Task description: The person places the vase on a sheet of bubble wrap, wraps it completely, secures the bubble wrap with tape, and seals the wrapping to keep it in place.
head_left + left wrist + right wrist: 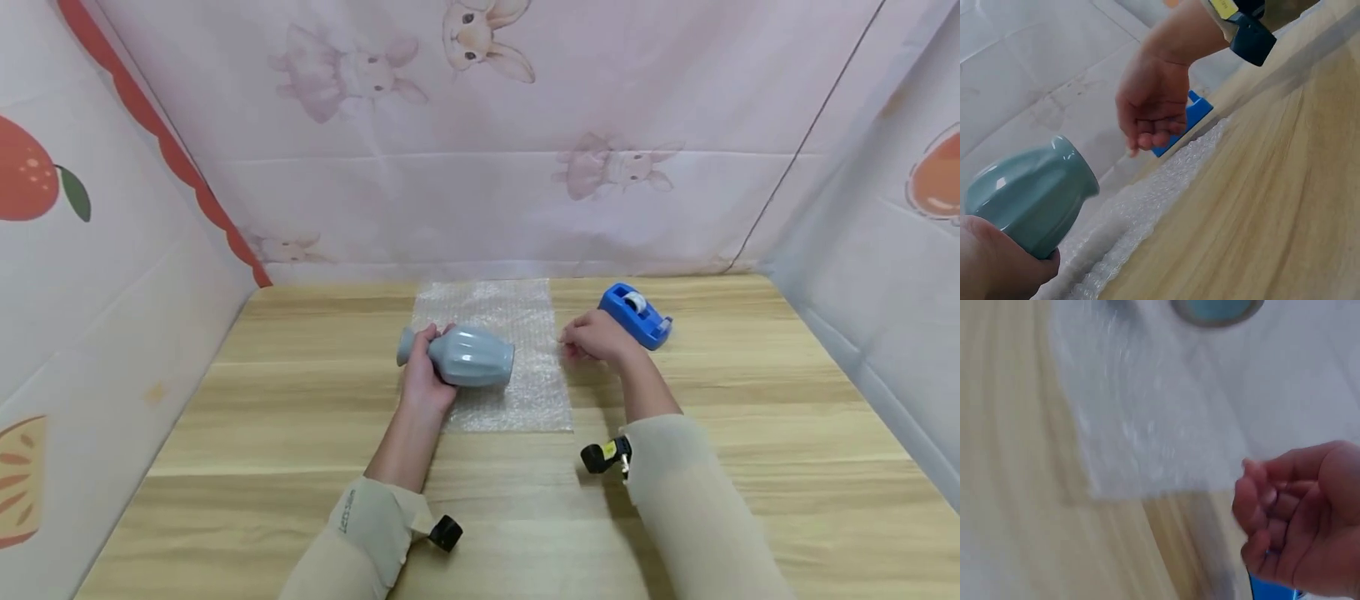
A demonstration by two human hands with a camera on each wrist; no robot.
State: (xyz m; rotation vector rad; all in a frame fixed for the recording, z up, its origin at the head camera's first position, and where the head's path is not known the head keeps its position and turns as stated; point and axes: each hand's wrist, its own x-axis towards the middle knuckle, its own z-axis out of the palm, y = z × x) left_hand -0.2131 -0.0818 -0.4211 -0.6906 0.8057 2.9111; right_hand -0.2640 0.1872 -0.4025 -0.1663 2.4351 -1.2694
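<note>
We see the left hand [429, 375] gripping the pale blue-green fluted vase [476, 357] around its narrow neck, so that it lies sideways over the bubble wrap [536, 396]; we judge the neck is held because it suits curled fingers and leaves most of the body uncovered. The bubble wrap is spread on the wood-grain counter [300, 433], probably as cushioning, while the right hand [600, 337], loosely curled with nothing visible in it, hovers just beside its right edge, near the blue tape dispenser [639, 321], which seems placed for easy reach.
</note>
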